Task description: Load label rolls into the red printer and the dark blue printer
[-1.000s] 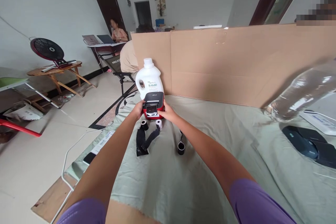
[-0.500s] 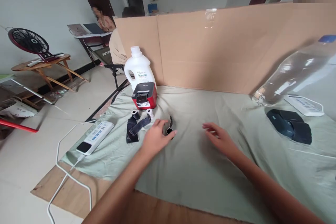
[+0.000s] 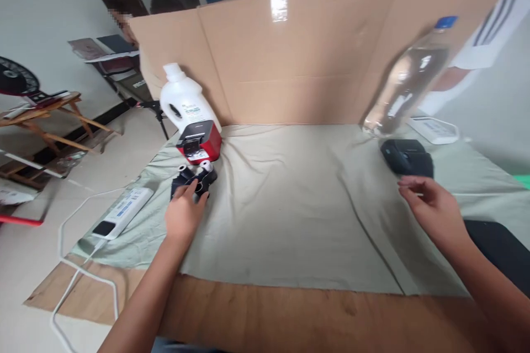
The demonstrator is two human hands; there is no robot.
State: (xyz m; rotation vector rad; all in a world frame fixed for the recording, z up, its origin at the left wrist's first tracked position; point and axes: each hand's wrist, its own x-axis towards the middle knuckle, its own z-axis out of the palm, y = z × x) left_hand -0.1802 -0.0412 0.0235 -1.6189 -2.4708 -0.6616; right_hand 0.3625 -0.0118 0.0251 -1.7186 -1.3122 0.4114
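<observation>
My left hand (image 3: 185, 214) is at the left of the cloth, with thumb and forefinger closed round a small paper roll (image 3: 202, 186) with a dark outer face. Just beyond its fingers lie two more paper rolls with dark strips, one of them a white-cored paper roll (image 3: 206, 166). Behind these stands a red and black label printer (image 3: 200, 142), a dark strip at its front slot. Over on the right, my right hand (image 3: 434, 207) holds nothing, its fingers loosely bent with a gap to the thumb. Its fingertips are close to a black rounded object (image 3: 408, 158).
A white jug (image 3: 188, 102) stands behind the printer, before a cardboard screen (image 3: 290, 66). A white power strip (image 3: 124, 212) with a cable lies left. At right are a clear bottle (image 3: 409, 85), a white flat device (image 3: 434, 129), a dark flat object (image 3: 503, 251) and another person's sleeve (image 3: 492, 27).
My left hand has carried the small roll from mid-cloth left to the other rolls. My right hand has moved right, near the black object. The view has shifted, and a person's sleeve shows at right.
</observation>
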